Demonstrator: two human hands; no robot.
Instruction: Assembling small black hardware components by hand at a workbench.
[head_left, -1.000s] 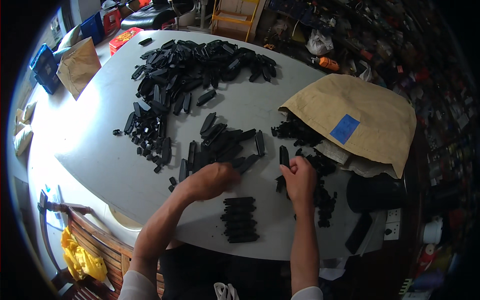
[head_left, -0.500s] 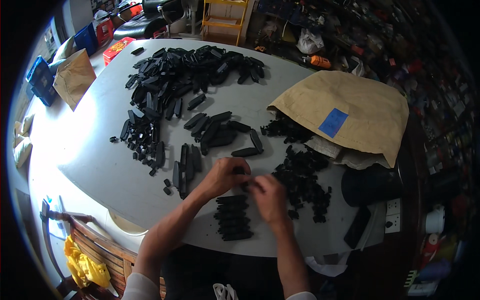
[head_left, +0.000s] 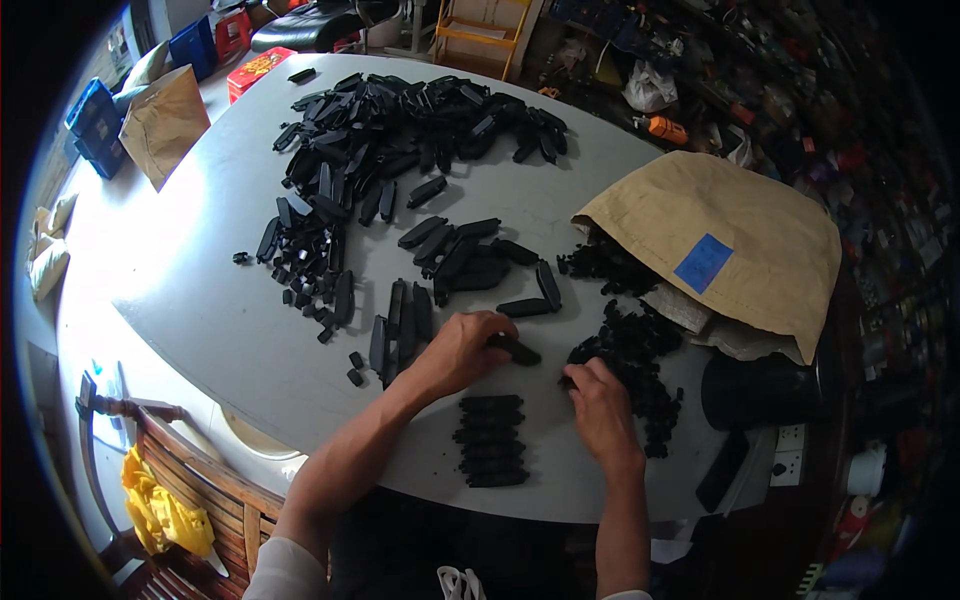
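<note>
My left hand (head_left: pixel 468 350) grips a long black plastic piece (head_left: pixel 517 350) by its left end, just above the grey table (head_left: pixel 210 330). To the right, my right hand (head_left: pixel 600 400) has its fingertips drawn together at the left edge of a pile of small black plastic parts (head_left: pixel 640 345); whatever they pinch is hidden. A neat stack of similar long black pieces (head_left: pixel 492 440) lies side by side between my forearms. Beyond my left hand are several loose long pieces (head_left: pixel 465 258), and a few more (head_left: pixel 400 325) lie left of it.
A large heap of black pieces (head_left: pixel 370 130) covers the table's far side, with small black caps (head_left: pixel 300 265) at its near left. A brown paper sack (head_left: pixel 740 230) with a blue patch lies at the right. A wooden chair (head_left: pixel 200 470) stands at the near left.
My right hand has moved away from my left, rightward to the small-parts pile. The long piece now shows in my left hand. The whole view has shifted slightly.
</note>
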